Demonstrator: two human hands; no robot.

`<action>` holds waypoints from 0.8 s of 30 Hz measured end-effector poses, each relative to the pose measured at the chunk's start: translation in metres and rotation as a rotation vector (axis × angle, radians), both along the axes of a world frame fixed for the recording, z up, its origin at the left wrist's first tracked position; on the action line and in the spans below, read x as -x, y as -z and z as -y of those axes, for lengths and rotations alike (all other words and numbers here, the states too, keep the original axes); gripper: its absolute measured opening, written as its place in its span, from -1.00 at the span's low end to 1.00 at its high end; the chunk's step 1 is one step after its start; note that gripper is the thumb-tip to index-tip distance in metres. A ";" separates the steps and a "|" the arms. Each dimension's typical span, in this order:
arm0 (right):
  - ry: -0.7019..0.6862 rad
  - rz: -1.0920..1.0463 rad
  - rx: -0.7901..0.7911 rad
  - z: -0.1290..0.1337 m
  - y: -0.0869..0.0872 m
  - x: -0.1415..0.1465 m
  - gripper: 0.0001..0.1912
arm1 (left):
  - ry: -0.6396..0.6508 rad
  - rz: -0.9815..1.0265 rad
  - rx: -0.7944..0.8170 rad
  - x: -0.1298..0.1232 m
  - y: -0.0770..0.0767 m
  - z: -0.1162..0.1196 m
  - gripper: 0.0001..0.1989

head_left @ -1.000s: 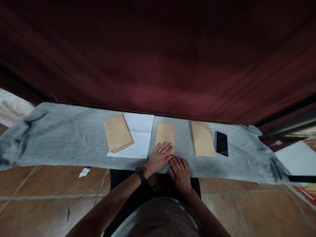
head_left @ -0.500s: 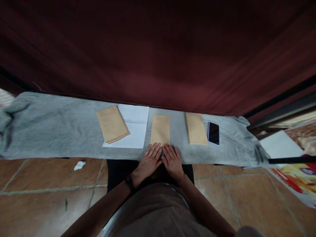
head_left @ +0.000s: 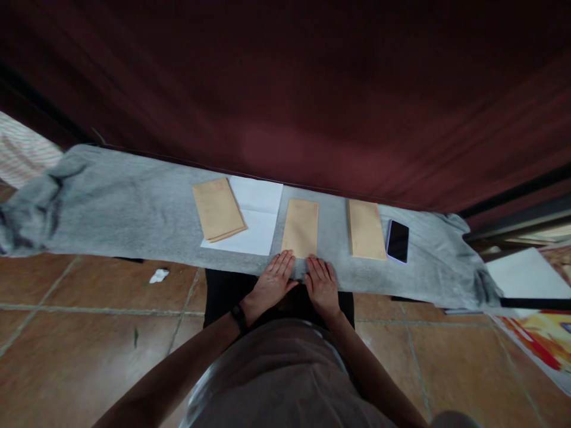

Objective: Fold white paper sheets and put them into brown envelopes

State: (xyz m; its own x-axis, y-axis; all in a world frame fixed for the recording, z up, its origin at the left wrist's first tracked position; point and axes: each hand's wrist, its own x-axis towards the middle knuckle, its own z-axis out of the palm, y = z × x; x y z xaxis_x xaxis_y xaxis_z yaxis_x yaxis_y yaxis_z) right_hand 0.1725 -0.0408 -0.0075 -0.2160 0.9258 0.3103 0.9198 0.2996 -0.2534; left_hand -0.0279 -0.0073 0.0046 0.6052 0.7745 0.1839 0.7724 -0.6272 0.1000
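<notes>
With fingers point(head_left: 282, 261) outstretched and gripping nothing, the left hand point(head_left: 272, 283) and right hand point(head_left: 323, 292) rest at the middle envelope's point(head_left: 301, 226) six-o'clock edge on the cloth-covered tabletop point(head_left: 129, 208); uneven pressure could skew or crease it. Overlapping envelopes point(head_left: 218, 208) on white paper point(head_left: 261, 229) lie at ten o'clock, an envelope stack point(head_left: 367, 230) and phone point(head_left: 398, 241) at three, none obstructing the hands.

A dark red backdrop point(head_left: 285, 107) fills the upper frame; below, brown tiled floor point(head_left: 84, 351) with pale grout catches dull light lower left.
</notes>
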 end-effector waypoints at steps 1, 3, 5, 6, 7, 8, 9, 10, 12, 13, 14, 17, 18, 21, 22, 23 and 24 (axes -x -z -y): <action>0.003 -0.002 0.003 0.000 -0.001 0.001 -0.51 | -0.009 0.005 -0.001 -0.001 0.000 0.000 -0.37; 0.009 -0.015 0.014 -0.002 -0.004 0.001 -0.51 | -0.026 0.015 -0.001 -0.004 -0.001 -0.002 -0.41; 0.007 -0.038 0.033 -0.006 -0.008 0.000 -0.53 | -0.042 0.018 0.001 -0.008 -0.005 -0.006 -0.48; 0.001 -0.050 0.045 -0.009 -0.010 -0.001 -0.54 | -0.048 0.016 0.003 -0.009 -0.008 -0.009 -0.52; -0.009 -0.058 0.057 -0.012 -0.013 -0.003 -0.55 | -0.053 0.012 0.006 -0.010 -0.012 -0.011 -0.55; -0.022 -0.063 0.069 -0.015 -0.015 -0.004 -0.57 | -0.055 0.007 0.008 -0.011 -0.015 -0.014 -0.57; -0.034 -0.064 0.078 -0.018 -0.017 -0.005 -0.58 | -0.052 0.001 0.011 -0.011 -0.018 -0.016 -0.59; -0.045 -0.060 0.084 -0.020 -0.018 -0.006 -0.58 | -0.046 -0.004 0.014 -0.011 -0.020 -0.017 -0.59; -0.060 -0.042 0.087 -0.021 -0.019 -0.007 -0.58 | -0.033 -0.015 0.018 -0.010 -0.023 -0.018 -0.59; -0.062 -0.031 0.086 -0.020 -0.019 -0.007 -0.58 | -0.031 -0.020 0.019 -0.010 -0.024 -0.018 -0.58; -0.059 -0.021 0.084 -0.019 -0.019 -0.006 -0.57 | -0.035 -0.026 0.020 -0.010 -0.023 -0.018 -0.57; -0.033 -0.005 0.074 -0.015 -0.018 -0.005 -0.58 | -0.052 -0.051 0.021 -0.012 -0.023 -0.016 -0.57; -0.026 -0.004 0.071 -0.015 -0.017 -0.004 -0.58 | -0.049 -0.063 0.018 -0.013 -0.023 -0.016 -0.57; -0.026 -0.001 0.060 -0.015 -0.015 -0.002 -0.58 | -0.020 -0.106 -0.004 -0.016 -0.025 -0.016 -0.56; -0.033 0.002 0.057 -0.015 -0.014 -0.001 -0.57 | -0.006 -0.118 -0.015 -0.016 -0.025 -0.016 -0.56; -0.045 0.006 0.056 -0.015 -0.014 0.001 -0.56 | 0.010 -0.127 -0.024 -0.017 -0.025 -0.017 -0.55; -0.058 0.011 0.055 -0.015 -0.013 0.003 -0.54 | 0.023 -0.131 -0.032 -0.016 -0.024 -0.017 -0.55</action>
State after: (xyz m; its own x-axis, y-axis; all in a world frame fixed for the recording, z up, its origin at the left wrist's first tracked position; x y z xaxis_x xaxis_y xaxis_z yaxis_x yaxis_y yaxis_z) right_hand 0.1698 -0.0255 0.0051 -0.2730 0.9272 0.2564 0.9040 0.3384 -0.2614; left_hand -0.0116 0.0093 0.0289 0.6433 0.7550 0.1267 0.7627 -0.6464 -0.0207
